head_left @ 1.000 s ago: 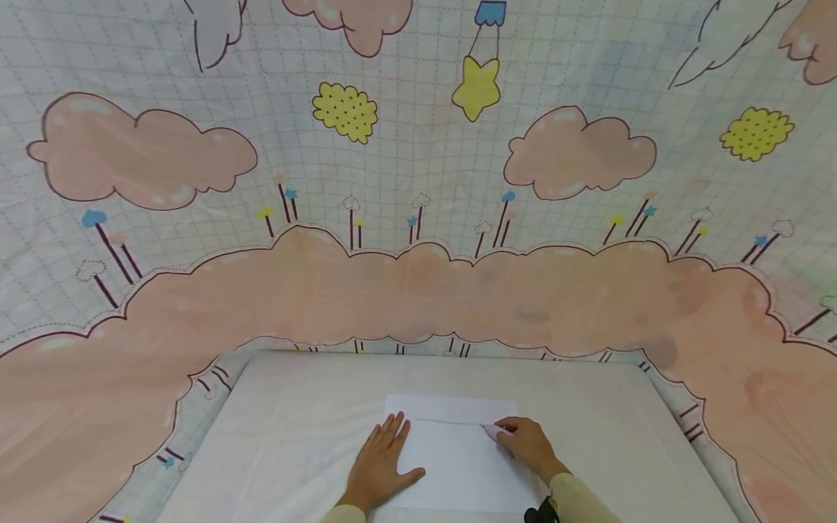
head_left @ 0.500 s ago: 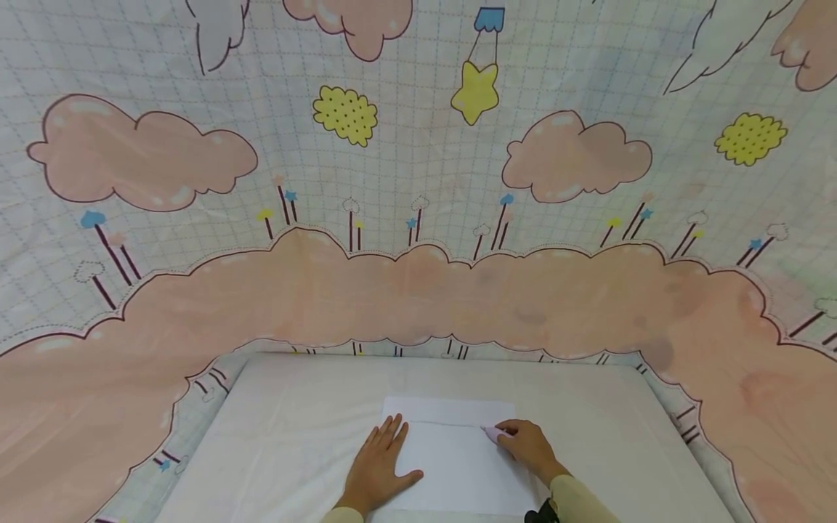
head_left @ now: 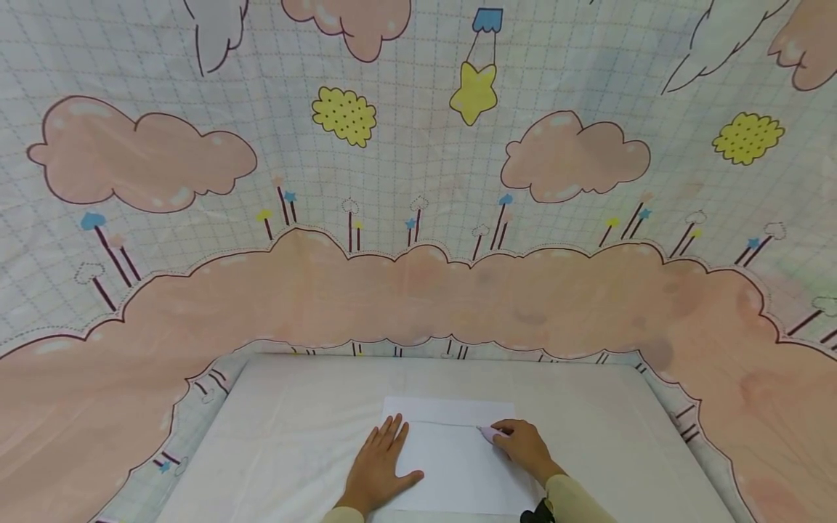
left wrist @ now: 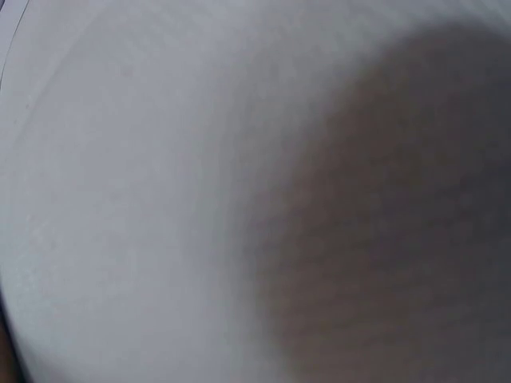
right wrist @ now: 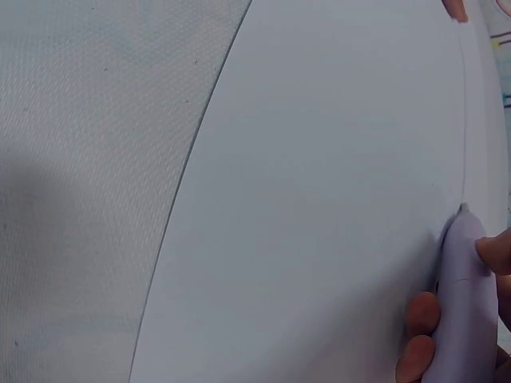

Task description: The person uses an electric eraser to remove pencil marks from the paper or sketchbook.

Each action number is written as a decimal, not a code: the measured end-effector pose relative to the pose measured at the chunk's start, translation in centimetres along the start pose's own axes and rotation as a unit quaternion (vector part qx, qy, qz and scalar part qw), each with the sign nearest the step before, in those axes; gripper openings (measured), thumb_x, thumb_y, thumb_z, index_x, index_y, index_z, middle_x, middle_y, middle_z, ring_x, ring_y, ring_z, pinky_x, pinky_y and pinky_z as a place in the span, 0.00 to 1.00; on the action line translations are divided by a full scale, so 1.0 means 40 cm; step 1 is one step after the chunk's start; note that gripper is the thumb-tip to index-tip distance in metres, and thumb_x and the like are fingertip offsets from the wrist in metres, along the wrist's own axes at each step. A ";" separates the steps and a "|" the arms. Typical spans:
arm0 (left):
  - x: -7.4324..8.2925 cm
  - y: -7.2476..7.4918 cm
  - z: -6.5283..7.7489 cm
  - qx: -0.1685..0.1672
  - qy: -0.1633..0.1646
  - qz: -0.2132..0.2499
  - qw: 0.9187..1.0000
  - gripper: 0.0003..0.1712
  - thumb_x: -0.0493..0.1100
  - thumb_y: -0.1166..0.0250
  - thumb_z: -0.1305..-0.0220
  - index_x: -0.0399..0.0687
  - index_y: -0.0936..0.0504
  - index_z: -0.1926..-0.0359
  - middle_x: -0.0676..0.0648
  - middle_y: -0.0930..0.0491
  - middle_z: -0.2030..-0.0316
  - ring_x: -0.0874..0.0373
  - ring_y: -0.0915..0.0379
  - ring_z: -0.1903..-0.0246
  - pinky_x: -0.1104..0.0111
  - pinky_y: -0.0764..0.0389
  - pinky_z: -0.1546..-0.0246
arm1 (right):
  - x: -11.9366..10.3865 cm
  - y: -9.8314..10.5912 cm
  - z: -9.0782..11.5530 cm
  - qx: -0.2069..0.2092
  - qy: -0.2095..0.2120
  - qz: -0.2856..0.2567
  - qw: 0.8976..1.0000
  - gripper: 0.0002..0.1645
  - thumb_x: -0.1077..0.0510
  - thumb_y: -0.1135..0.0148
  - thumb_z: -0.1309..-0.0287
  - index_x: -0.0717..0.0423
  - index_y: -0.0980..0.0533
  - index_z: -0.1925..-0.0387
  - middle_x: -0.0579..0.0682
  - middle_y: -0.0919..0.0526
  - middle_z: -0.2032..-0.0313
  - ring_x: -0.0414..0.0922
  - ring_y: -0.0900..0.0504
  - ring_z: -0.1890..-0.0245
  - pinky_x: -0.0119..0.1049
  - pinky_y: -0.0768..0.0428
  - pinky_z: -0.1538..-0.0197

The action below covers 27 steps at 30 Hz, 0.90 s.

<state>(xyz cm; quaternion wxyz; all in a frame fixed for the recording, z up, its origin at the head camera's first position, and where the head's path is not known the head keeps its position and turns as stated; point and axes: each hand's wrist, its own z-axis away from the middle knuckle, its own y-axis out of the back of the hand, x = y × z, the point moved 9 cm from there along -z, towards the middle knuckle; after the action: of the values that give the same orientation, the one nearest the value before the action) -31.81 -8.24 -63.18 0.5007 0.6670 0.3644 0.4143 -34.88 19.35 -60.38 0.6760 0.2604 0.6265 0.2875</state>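
A white sheet of paper [head_left: 458, 479] lies flat on the white-covered table. My left hand [head_left: 378, 468] rests on its left side, fingers straight and thumb spread out. My right hand [head_left: 528, 447] holds a lavender utility knife [head_left: 492, 434] near the upper right of the sheet. In the right wrist view the knife [right wrist: 463, 311] is gripped between thumb and fingers, and its small grey tip touches the paper. A thin line [head_left: 445, 423] runs across the sheet from the left fingertips to that tip. A blurred dark shape fills much of the left wrist view.
The table [head_left: 294, 421] has a pale cover, with its far edge beyond the paper. Behind and around it hangs a backdrop [head_left: 418, 298] printed with clouds and stars. A black object [head_left: 538, 512] sits at the right sleeve.
The right hand and the knife tip have shifted slightly left along the line. My left hand keeps its place on the paper. The head view has tilted very slightly.
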 end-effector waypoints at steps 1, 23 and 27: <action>0.000 0.000 0.000 0.000 0.000 0.000 1.000 0.58 0.84 0.57 0.43 0.49 0.40 0.25 0.47 0.46 0.24 0.50 0.52 0.25 0.53 0.45 0.27 | 0.000 -0.001 0.000 0.000 -0.001 0.001 1.000 0.14 0.57 0.34 0.44 0.56 0.15 0.56 0.51 0.18 0.63 0.40 0.27 0.81 0.32 0.29 0.76; -0.001 0.004 0.000 0.010 -0.002 0.003 1.000 0.57 0.83 0.55 0.43 0.49 0.39 0.26 0.47 0.45 0.24 0.51 0.51 0.25 0.54 0.45 0.27 | 0.003 0.025 0.003 0.011 -0.007 0.011 1.000 0.12 0.57 0.33 0.44 0.55 0.15 0.58 0.51 0.17 0.62 0.40 0.27 0.79 0.33 0.30 0.75; -0.003 -0.001 0.001 0.008 -0.002 -0.002 1.000 0.57 0.83 0.56 0.43 0.49 0.39 0.26 0.47 0.45 0.24 0.51 0.51 0.25 0.54 0.45 0.27 | 0.001 0.017 0.001 0.005 -0.005 0.007 1.000 0.13 0.58 0.33 0.45 0.55 0.15 0.57 0.51 0.17 0.62 0.40 0.27 0.80 0.32 0.30 0.76</action>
<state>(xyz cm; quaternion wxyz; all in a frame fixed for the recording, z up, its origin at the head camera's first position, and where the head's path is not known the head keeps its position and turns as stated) -31.80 -8.34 -63.26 0.4966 0.6713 0.3680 0.4091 -34.90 19.85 -59.93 0.6758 0.2694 0.6229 0.2876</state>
